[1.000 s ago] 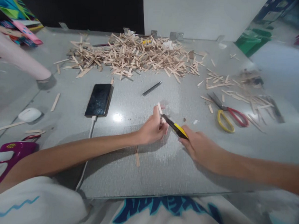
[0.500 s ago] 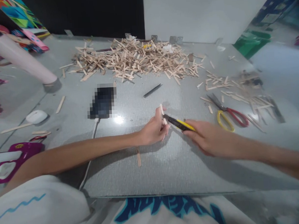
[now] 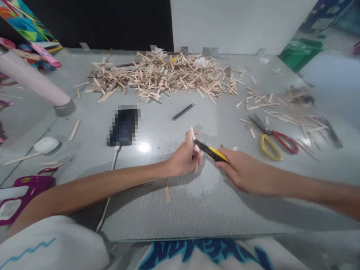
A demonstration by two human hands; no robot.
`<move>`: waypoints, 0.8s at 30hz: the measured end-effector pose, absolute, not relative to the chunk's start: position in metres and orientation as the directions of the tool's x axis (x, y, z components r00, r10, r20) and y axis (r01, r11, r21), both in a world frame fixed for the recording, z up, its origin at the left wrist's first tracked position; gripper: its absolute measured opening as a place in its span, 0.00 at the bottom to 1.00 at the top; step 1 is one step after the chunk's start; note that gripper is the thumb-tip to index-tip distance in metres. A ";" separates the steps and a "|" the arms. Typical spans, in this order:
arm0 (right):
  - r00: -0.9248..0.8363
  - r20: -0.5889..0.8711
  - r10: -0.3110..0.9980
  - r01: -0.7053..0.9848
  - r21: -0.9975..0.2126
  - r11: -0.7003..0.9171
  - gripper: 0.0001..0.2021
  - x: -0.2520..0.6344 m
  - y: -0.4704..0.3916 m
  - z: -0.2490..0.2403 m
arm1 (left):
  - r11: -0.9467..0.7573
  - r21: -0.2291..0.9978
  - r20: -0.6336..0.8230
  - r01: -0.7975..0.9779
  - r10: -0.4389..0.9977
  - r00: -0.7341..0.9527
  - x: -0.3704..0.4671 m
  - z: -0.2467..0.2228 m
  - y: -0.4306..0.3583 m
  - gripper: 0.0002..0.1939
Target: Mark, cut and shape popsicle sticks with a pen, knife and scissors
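Near the middle of the table, my left hand (image 3: 184,155) is closed around a short wooden craft stick (image 3: 192,133), whose upper end pokes up past the fingers. My right hand (image 3: 244,170) grips a black and yellow utility knife (image 3: 212,150) from the right. The knife's tip meets the stick beside my left fingers; the blade itself is too small to make out. Another craft stick (image 3: 167,191) lies on the table below my left wrist. Beyond my hands rests a dark pen-like rod (image 3: 183,111).
A heap of craft sticks (image 3: 165,78) spreads along the back. Scissors (image 3: 268,137) with red and yellow handles lie at right among loose pieces. At left are a phone (image 3: 123,125) on a white cable, a pink tumbler (image 3: 31,78), a white case (image 3: 46,145) and a purple object (image 3: 33,183).
The knife and my right hand have shifted slightly left and down, staying against the stick. My left hand keeps its hold, and the whole view has tilted a little.
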State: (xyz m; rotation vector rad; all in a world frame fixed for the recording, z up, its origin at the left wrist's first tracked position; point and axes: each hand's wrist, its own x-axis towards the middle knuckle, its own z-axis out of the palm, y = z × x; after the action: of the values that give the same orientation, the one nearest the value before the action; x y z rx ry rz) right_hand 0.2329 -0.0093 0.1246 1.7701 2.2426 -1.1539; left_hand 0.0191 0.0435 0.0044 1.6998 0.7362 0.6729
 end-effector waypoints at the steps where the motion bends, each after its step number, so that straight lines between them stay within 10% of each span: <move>1: -0.341 -0.452 0.824 0.856 -0.512 0.074 0.08 0.232 -0.011 0.124 | -0.195 0.972 0.067 0.129 0.761 0.646 0.019 0.003 0.044 0.28; 24: -0.266 -0.545 0.795 0.771 -0.615 -0.164 0.22 0.270 0.009 0.109 | 0.082 0.991 0.023 -0.110 0.695 0.719 0.011 0.022 0.053 0.25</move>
State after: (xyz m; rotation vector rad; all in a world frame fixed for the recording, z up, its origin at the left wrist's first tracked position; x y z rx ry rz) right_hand 0.2701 0.0085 0.1087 1.9178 2.0477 -1.4686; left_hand 0.0114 0.0526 0.0221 1.3674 0.5324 0.6456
